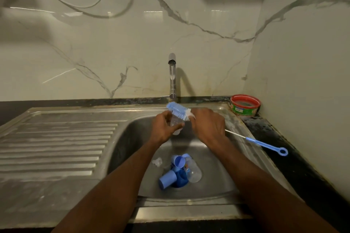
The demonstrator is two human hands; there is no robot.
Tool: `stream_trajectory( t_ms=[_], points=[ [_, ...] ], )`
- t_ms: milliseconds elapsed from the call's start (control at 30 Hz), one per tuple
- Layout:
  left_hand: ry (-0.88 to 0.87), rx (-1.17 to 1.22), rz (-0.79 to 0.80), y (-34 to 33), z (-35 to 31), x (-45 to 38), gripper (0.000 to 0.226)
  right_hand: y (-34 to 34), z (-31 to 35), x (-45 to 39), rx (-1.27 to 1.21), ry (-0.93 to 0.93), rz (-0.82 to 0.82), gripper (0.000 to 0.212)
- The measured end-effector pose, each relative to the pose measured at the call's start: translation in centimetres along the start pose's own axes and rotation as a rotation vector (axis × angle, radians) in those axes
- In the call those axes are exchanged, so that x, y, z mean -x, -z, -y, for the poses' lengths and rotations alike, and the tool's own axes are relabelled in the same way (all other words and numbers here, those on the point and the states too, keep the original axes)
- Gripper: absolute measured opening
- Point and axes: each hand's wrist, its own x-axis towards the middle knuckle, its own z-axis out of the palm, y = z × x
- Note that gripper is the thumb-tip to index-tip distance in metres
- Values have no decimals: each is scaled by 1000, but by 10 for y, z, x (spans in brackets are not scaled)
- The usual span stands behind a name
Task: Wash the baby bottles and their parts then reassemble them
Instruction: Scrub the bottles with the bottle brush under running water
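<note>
**Now scrubbing a bottle over the sink**

Both hands work above the steel sink (217, 191), under the tap (172, 73). The left hand (162, 128) is curled round a clear baby bottle (177, 126). The right hand (207, 126) grips the blue bottle brush (178, 110), whose bristled head lies across the bottle's top.

Below, on the basin floor, sit blue caps (167, 178), a second clear bottle (193, 170) on its side and a clear teat (157, 161). A thin blue-handled brush (265, 144) rests on the sink's right rim. A red-rimmed tub (245, 106) stands in the counter's corner.
</note>
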Motion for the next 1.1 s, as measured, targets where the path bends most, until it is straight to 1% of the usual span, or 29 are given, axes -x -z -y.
stream_trajectory(
  t_ms=[67, 100, 233, 300, 333, 433, 467, 500, 567, 700, 733, 767, 867, 900, 967, 1033, 1100],
  points=[
    [-49, 1, 48, 0, -3, 1, 58, -2, 4, -6, 1, -13, -15, 24],
    [-58, 7, 47, 0, -4, 1, 57, -2, 4, -7, -5, -17, -25, 24],
    [53, 77, -13, 3, 2, -3, 47, -4, -5, -1, -27, -40, -1, 21],
    [67, 62, -18, 2, 4, -3, 46, -3, -10, 4, -5, -32, -5, 22],
    [49, 37, 0, 1, 4, -2, 48, -3, -13, 4, -1, -31, -11, 22],
    [-44, -13, 135, -2, -4, 5, 58, -2, -14, -2, -28, -64, -7, 20],
    [-55, -25, 154, -2, -7, 6, 59, -2, -14, -4, -40, -62, -7, 20],
    [-49, -23, 145, -3, -7, 6, 58, -3, -13, -5, -46, -54, -12, 21],
    [-12, -7, 78, 0, -6, 4, 54, -2, -12, -4, -55, -42, -15, 21],
    [58, 17, -17, 6, -1, 0, 35, -1, -12, 5, -28, 3, -4, 24],
    [61, 7, -21, 6, -2, 2, 34, -1, -11, 6, -19, 12, 0, 24],
    [43, -14, 0, 6, -4, 5, 36, -2, -10, 5, -18, 11, 2, 23],
    [-63, -91, 135, 3, -10, 11, 50, -4, -4, -3, -31, -13, 10, 23],
    [-74, -100, 143, 2, -10, 10, 53, -4, -3, -5, -25, -16, 7, 23],
    [-51, -78, 74, 2, -9, 8, 52, -4, -3, -6, -21, -38, 9, 23],
    [3, -66, -12, 5, -5, 4, 46, -5, -5, -1, -15, -28, 25, 24],
    [34, -72, -42, 6, 1, 1, 43, -5, -7, 5, -5, -5, 42, 25]
  ],
)
